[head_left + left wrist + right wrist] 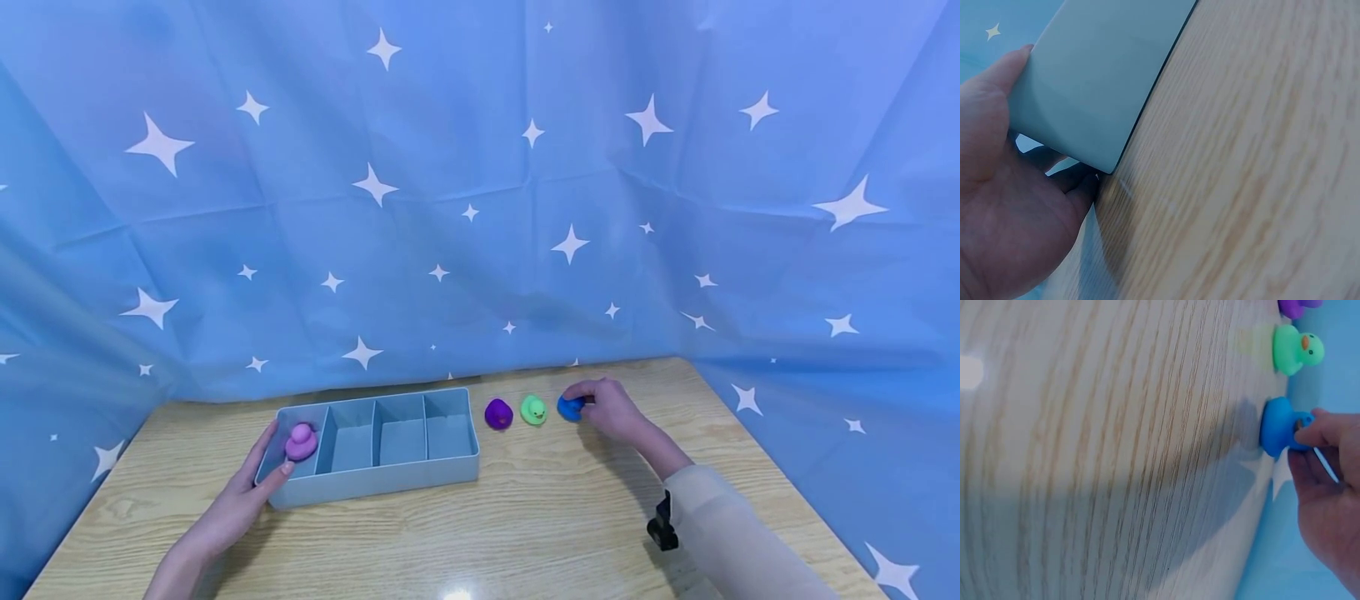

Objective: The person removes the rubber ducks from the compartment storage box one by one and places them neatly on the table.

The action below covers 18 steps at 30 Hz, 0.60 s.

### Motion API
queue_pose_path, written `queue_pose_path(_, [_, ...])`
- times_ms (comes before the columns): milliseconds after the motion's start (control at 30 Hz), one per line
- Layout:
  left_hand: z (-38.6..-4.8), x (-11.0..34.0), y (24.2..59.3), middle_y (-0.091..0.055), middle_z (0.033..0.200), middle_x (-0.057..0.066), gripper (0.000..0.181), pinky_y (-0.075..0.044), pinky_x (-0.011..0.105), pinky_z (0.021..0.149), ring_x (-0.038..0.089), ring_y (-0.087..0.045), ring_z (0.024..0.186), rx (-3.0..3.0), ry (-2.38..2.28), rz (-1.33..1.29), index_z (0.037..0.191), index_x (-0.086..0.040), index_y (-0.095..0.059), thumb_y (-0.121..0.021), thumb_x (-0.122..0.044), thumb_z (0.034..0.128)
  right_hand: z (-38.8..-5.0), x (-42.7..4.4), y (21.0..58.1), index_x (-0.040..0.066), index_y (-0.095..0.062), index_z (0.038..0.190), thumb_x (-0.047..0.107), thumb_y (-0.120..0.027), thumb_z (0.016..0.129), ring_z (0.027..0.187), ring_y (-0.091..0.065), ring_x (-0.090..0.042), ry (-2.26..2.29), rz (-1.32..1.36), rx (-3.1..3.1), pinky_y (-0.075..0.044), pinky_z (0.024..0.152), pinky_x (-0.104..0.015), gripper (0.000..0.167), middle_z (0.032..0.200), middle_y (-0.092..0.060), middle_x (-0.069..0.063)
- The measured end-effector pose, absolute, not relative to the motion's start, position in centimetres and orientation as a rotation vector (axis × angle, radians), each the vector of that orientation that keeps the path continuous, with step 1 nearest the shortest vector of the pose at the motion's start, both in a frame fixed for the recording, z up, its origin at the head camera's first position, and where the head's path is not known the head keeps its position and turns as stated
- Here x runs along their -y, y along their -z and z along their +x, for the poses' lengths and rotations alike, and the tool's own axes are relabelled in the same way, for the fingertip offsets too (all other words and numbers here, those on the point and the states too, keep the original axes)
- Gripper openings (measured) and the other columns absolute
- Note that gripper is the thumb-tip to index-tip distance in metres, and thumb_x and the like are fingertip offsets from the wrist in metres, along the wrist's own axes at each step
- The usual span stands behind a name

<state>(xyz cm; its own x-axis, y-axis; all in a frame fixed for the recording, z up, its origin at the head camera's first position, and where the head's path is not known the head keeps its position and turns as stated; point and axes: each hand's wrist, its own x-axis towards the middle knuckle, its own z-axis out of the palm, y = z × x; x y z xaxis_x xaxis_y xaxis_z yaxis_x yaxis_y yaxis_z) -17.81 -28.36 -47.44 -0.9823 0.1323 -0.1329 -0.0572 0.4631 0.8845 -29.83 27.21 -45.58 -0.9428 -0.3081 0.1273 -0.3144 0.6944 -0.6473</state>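
Observation:
A blue-grey tray [375, 482] with four compartments stands on the left of the table, a pink duck [302, 442] in its leftmost one. My left hand [238, 500] grips the tray's left end, thumb on the front wall; the left wrist view shows the hand [1016, 206] around the tray's corner [1097, 81]. At the right, my right hand [613, 410] pinches a blue duck [571, 408] by its head. In the right wrist view, thumb and fingers of the hand [1332, 487] hold the blue duck [1277, 428], which sits on the table.
Between the tray and the blue duck sit a purple duck [498, 414] and a green duck [534, 410], side by side. The wooden table [420, 542] reaches back to a blue star-patterned cloth [450, 233]. A small black device hangs at the right sleeve's cuff.

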Motion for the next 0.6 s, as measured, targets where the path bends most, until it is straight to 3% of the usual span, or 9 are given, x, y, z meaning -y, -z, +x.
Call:
queue_pose_path(200, [-17.8, 28.2, 47.3, 0.015, 0.166, 0.028, 0.083, -0.003, 0.083, 0.106, 0.059, 0.012, 0.146, -2.519, -1.537, 0.049, 0.164, -0.028, 0.014, -0.048, -0.037, 0.1096, -29.6, -27.0, 45.3, -0.010, -0.072, 0.115, -0.021, -0.055, 0.082, 0.114, -0.064, -0.048, -1.110, 0.562, 2.861, -0.056, 0.094, -0.052, 0.039, 0.123, -0.068, -0.027])
queue_pose_path(400, [-17.7, 28.3, 47.4, 0.014, 0.166, 0.029, 0.083, -0.004, 0.083, 0.107, 0.060, 0.010, 0.146, -2.527, -1.543, 0.061, 0.164, -0.028, 0.013, -0.048, -0.036, 0.1097, -29.6, -26.5, 44.4, -0.009, -0.068, 0.125, -0.017, -0.054, 0.086, 0.125, -0.056, -0.049, -1.086, 0.564, 2.832, -0.052, 0.100, -0.054, 0.042, 0.138, -0.060, -0.026])
queue_pose_path(600, [-17.7, 28.2, 47.4, 0.012, 0.166, 0.029, 0.083, -0.003, 0.082, 0.107, 0.059, 0.010, 0.147, -2.533, -1.555, 0.072, 0.165, -0.027, 0.012, -0.049, -0.036, 0.1094, -29.3, -24.1, 42.4, -0.005, -0.069, 0.125, -0.011, -0.059, 0.090, 0.123, -0.058, -0.049, -1.081, 0.586, 2.786, -0.051, 0.101, -0.055, 0.037, 0.134, -0.063, -0.023])
